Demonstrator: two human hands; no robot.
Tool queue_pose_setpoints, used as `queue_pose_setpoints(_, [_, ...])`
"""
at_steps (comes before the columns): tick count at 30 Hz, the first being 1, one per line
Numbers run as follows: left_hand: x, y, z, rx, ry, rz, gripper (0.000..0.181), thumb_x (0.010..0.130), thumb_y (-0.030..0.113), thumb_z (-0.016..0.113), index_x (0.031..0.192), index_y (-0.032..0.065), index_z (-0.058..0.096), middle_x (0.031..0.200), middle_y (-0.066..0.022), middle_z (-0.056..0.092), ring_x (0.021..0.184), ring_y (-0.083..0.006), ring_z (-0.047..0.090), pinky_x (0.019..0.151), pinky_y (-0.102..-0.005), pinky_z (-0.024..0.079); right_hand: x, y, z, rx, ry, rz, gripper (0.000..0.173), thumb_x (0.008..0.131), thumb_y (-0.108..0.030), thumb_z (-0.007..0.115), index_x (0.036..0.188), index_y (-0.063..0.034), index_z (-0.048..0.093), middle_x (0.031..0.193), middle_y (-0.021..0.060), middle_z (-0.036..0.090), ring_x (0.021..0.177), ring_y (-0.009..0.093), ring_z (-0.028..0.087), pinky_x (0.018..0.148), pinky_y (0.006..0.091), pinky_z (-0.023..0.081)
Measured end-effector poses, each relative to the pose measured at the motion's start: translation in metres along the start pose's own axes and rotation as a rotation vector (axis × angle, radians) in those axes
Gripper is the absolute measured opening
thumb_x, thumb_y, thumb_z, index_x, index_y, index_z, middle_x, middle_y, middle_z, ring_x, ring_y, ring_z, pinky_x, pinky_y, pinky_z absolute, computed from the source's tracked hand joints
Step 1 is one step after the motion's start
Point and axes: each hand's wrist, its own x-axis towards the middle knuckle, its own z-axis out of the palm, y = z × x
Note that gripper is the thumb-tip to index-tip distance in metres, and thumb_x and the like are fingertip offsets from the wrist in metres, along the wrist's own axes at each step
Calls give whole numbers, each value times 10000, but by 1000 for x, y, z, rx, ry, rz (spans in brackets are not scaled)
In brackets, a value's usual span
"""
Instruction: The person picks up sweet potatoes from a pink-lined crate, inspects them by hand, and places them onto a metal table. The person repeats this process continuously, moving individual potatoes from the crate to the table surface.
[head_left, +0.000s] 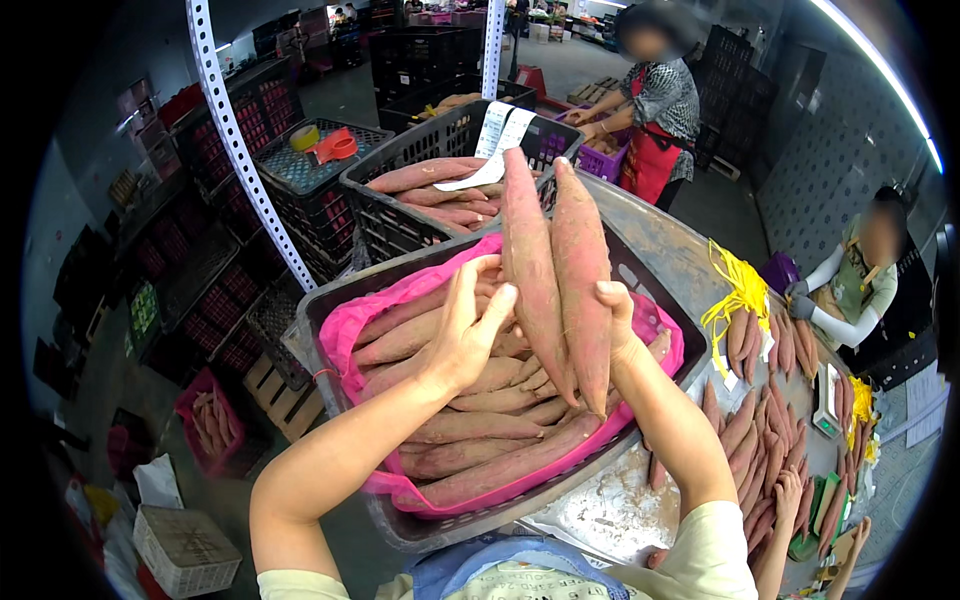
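Note:
Two long sweet potatoes (551, 292) stand side by side, held up over a black plastic crate (682, 300) that has a pink liner (420, 283). My right hand (619, 322) grips them from the right, its thumb on the right-hand one. My left hand (472, 330) is at the left side of the pair, thumb and fingers apart; whether its fingertips bear on the left-hand one is hard to tell. Many more sweet potatoes (480, 427) lie in the lined crate beneath both hands.
Behind stands another black crate (375, 217) of sweet potatoes with a paper strip (491, 150). Yellow ties (739, 281), a scale (827, 405) and piled sweet potatoes (765, 442) are on the metal table at right. Other people work beyond; another person's hand (787, 495) reaches the pile.

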Motion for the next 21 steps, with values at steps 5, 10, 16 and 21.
queue_pose_setpoints(5, [-1,3,8,-290,-106,-179,766,943,414,534,1485,76,111,1453,-141,306,1333,-274,357,1057,-440,365,1,10,-3,-101,124,134,822,723,-320,638,1410,-1,320,1306,196,495,1184,332,502,1042,446,384])
queue_pose_setpoints(10, [1,15,2,-511,-59,-314,674,929,380,561,1435,98,216,1380,-132,398,1274,-302,427,1002,-536,414,9,13,1,-69,126,93,788,741,-224,634,1414,3,291,1316,206,478,1197,323,493,1048,445,384])
queue_pose_setpoints(16, [12,-10,-18,-554,135,-300,586,873,358,620,1312,78,351,1165,-136,524,1040,-275,562,887,-464,487,16,-1,3,-323,182,28,769,720,-131,678,1384,-7,311,1260,195,513,1179,328,507,1042,438,388])
queue_pose_setpoints(21, [10,13,-14,-564,132,-345,668,772,351,766,1242,25,421,1146,-114,545,1041,-210,550,872,-362,490,21,11,-8,-1368,169,-459,729,720,-127,712,1330,-16,329,1145,182,593,982,333,627,845,421,494])
